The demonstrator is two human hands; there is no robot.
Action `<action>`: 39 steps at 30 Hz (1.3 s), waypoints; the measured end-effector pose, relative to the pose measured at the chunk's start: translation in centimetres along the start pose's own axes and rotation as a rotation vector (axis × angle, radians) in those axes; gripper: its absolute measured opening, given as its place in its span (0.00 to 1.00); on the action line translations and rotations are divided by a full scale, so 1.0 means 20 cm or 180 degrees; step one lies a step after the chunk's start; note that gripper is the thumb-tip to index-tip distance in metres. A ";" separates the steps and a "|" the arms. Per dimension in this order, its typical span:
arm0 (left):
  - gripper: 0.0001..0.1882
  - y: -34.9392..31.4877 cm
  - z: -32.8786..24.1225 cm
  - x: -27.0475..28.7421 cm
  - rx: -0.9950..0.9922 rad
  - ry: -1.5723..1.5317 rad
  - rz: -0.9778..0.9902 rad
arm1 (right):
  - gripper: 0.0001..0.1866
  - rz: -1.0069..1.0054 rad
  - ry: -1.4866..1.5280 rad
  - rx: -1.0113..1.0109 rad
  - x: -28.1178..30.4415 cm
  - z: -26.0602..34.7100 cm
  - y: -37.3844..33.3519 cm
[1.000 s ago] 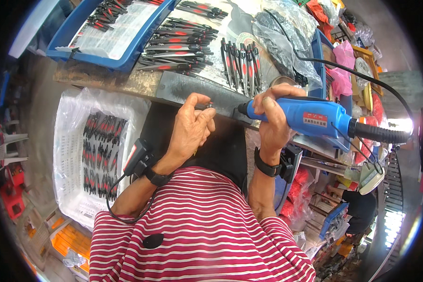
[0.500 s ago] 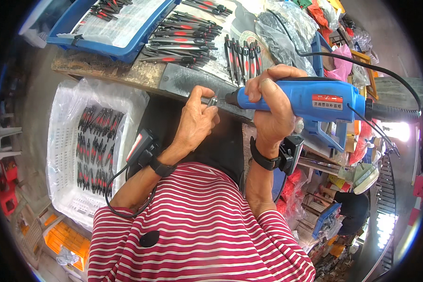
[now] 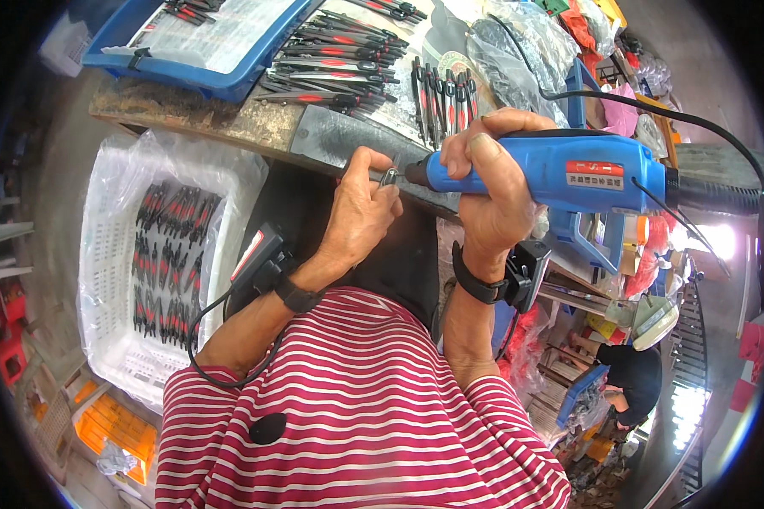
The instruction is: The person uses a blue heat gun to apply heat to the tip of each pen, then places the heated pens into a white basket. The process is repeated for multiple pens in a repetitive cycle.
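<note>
From the head camera, here's your left hand (image 3: 361, 212) out in front of the bench edge, thumb and forefinger pinched together on a small metal part (image 3: 389, 176), the other fingers curled beneath. Over on the other side, your right hand (image 3: 497, 182) is wrapped round a blue power driver (image 3: 560, 165), fingers closed about its front end, the body lying level across the view. Its dark nose points left, right up at that part (whether the two touch, I can't tell from here). Just beyond your fingers runs a dark plate (image 3: 339, 140) along the bench edge, and behind it a stack of slim black-and-red pieces (image 3: 339, 64) lies crosswise, with a second bunch (image 3: 441, 93) standing lengthwise to its right. Up at the far left sits a blue tray (image 3: 221, 81) holding more of them on white sheeting; below it, left of your arm, a white basket (image 3: 102, 280) lined with clear plastic carries three rows. A black cable (image 3: 654, 110) arches over the driver, and at far right another person (image 3: 637, 369) in dark clothing bends low.
</note>
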State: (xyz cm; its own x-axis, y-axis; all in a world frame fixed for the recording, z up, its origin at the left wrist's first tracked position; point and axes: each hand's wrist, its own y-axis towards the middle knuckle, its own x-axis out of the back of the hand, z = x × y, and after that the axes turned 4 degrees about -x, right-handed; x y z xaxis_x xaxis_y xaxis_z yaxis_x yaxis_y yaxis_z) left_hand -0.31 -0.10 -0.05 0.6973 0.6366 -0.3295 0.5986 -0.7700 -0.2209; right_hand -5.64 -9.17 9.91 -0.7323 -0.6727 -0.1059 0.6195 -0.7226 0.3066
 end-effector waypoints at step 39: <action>0.09 0.01 0.04 -0.02 -0.0193 0.0071 -0.0121 | 0.10 0.0009 -0.1047 0.0674 -0.02 -0.09 0.00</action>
State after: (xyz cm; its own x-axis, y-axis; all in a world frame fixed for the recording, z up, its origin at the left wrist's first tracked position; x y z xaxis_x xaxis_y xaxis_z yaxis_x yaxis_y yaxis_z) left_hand -0.74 -0.44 -0.63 0.6818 0.6667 -0.3011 0.6471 -0.7416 -0.1768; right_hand -4.80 -9.19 8.34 -0.8035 -0.5629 0.1936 0.5748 -0.6489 0.4985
